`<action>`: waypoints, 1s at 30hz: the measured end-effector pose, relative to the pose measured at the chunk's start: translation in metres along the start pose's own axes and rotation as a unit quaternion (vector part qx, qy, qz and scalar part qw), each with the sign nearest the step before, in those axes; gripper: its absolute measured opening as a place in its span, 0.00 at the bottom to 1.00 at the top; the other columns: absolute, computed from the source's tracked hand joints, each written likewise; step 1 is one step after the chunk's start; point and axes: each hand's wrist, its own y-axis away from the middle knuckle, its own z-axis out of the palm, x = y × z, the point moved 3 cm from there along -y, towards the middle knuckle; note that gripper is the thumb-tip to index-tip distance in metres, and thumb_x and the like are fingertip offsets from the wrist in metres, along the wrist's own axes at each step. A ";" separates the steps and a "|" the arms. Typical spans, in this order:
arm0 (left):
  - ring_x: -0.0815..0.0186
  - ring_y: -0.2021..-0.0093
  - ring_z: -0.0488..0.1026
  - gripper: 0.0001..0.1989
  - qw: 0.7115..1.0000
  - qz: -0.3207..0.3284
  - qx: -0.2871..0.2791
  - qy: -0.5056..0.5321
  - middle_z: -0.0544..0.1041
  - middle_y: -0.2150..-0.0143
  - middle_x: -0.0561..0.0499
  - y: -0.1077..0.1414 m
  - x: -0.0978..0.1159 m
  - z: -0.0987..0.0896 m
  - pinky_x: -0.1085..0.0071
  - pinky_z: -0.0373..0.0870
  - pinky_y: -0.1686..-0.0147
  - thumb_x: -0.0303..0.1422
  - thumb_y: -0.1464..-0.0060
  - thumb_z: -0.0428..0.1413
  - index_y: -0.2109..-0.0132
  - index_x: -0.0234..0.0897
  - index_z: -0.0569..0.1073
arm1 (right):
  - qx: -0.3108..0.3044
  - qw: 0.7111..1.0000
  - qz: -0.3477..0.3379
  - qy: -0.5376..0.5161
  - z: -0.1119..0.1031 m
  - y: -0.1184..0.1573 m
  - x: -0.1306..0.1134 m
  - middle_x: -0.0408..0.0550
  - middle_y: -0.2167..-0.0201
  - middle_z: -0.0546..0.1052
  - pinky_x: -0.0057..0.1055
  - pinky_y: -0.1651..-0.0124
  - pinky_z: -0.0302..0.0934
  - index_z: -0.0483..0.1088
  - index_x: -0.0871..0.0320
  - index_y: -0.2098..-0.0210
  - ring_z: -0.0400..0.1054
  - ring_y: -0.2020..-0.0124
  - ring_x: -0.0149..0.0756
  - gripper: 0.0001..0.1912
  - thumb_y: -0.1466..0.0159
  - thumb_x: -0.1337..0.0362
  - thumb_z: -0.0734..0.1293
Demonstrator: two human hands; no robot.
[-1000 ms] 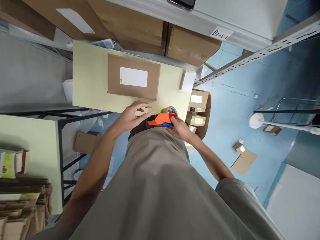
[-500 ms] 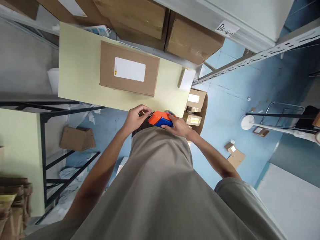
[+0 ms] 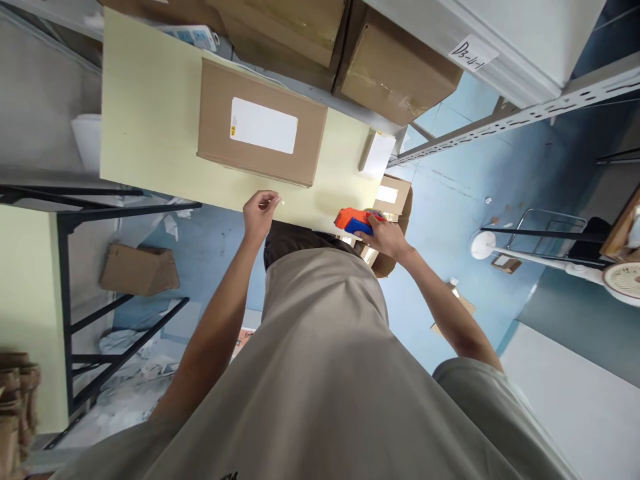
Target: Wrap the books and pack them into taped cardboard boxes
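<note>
My right hand (image 3: pixel 386 235) is wrapped round an orange and blue tape dispenser (image 3: pixel 357 223), held over the table's front edge with its orange end pointing left. My left hand (image 3: pixel 260 212) is closed in a pinch near the same edge. A tiny shiny scrap (image 3: pixel 282 202), which looks like clear tape, shows at its fingertips. Just beyond both hands, a closed cardboard box (image 3: pixel 213 120) with a white label (image 3: pixel 265 127) lies on the pale yellow table (image 3: pixel 150 120). Neither hand touches the box.
A small white box (image 3: pixel 377 153) stands at the table's right end. Below that end is an open carton (image 3: pixel 403 207) holding smaller boxes. Large cartons (image 3: pixel 400 73) sit behind under a metal shelf (image 3: pixel 510 60). A black-framed table (image 3: pixel 63 267) stands left.
My hands have moved apart. The right hand carried the tape dispenser to the right and slightly up; the left hand moved left and up, away from the dispenser.
</note>
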 end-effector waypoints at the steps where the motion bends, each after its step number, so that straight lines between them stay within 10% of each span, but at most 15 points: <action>1: 0.65 0.63 0.77 0.13 1.000 -0.007 0.004 0.010 0.82 0.64 0.50 -0.005 -0.003 0.004 0.70 0.74 0.57 0.41 0.44 0.68 0.56 0.39 0.80 | 0.006 1.000 0.009 0.003 0.002 -0.006 0.000 0.65 0.50 0.83 0.42 0.57 0.65 0.64 0.62 0.36 0.78 0.52 0.61 0.33 0.22 0.40 0.56; 24: 0.64 0.56 0.79 0.11 0.978 -0.017 0.201 0.046 0.80 0.61 0.50 -0.026 -0.010 0.056 0.69 0.76 0.52 0.42 0.36 0.65 0.59 0.39 0.79 | 0.083 0.993 0.085 0.000 0.039 -0.059 -0.024 0.70 0.51 0.81 0.46 0.50 0.69 0.58 0.68 0.34 0.77 0.49 0.61 0.35 0.20 0.44 0.45; 30: 0.61 0.47 0.81 0.26 0.951 -0.134 0.240 0.142 0.72 0.36 0.38 -0.034 -0.028 0.074 0.60 0.79 0.45 0.50 0.32 0.58 0.37 0.40 0.69 | 0.103 0.991 0.081 -0.020 0.032 -0.057 -0.035 0.71 0.55 0.81 0.48 0.50 0.69 0.59 0.70 0.33 0.78 0.52 0.62 0.33 0.20 0.47 0.48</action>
